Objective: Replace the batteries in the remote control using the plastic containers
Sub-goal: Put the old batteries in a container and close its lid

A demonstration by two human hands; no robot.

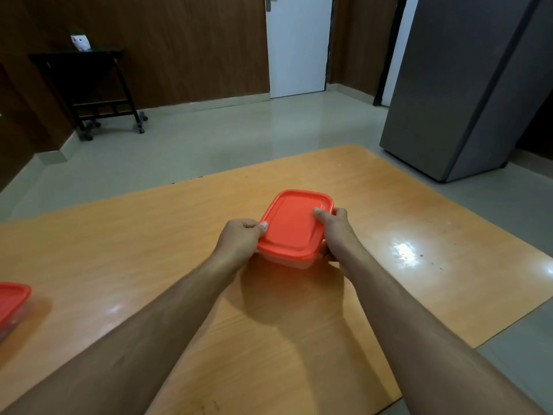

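Head view, centre of the frame: plastic container (294, 232) with an orange-red lid (296, 223) sits low over the wooden table (149, 250); whether its base rests on the surface or is lifted just clear cannot be determined. The left hand (239, 244) is closed on the container's left edge, thumb on top of the lid rim, remaining fingers curled under and out of sight. The right hand (336, 232) is closed on the right edge, thumb pressing the far right corner of the lid. The lid is seated all round.

Lower left of the frame: a second container (12, 301), with the same lid colour, stands on the table, well apart from the hands and cut off by the frame edge. No remote control or batteries are visible; the contents of either container cannot be seen.

Handling assessment: the container appears to be thin moulded plastic, likely light and slightly flexible, with a clear base under a snap-on lid. The smooth lid surface may be slippery, so grip at the raised rim is preferable to the flat centre. Recommended hold: one hand steadies the base from the side; the other lifts a lid corner, where the seal should release most easily. Sudden release could spill loose contents.

Upper frame: a black cart (89, 85), a white door (297, 46) and a grey cabinet (460, 85) stand clear of the work area.
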